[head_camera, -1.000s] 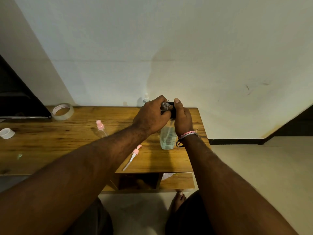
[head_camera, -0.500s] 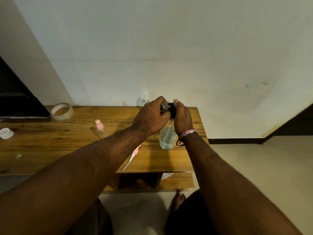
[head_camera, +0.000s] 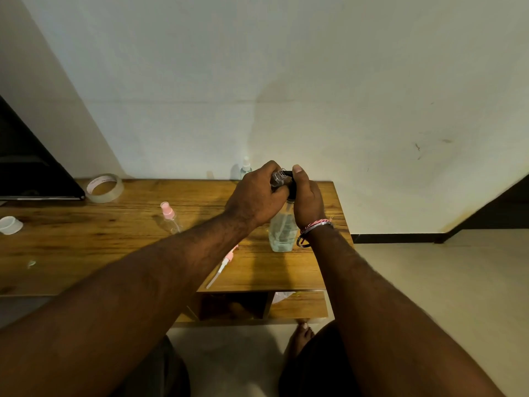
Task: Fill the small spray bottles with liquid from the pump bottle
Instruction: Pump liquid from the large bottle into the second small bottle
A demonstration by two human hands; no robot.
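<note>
Wooden table (head_camera: 86, 247) meets a pale wall across mid-frame. Left of centre we see a clear tape roll (head_camera: 104, 187), a white cap (head_camera: 10, 225), a pink-topped spray bottle (head_camera: 169, 217) and a loose pink sprayer (head_camera: 221, 266). At centre, our left hand (head_camera: 254, 196) grips a small clear bottle (head_camera: 278, 179) at the black pump head; our right hand (head_camera: 307, 199) curls around the pump bottle (head_camera: 282, 232).
</note>
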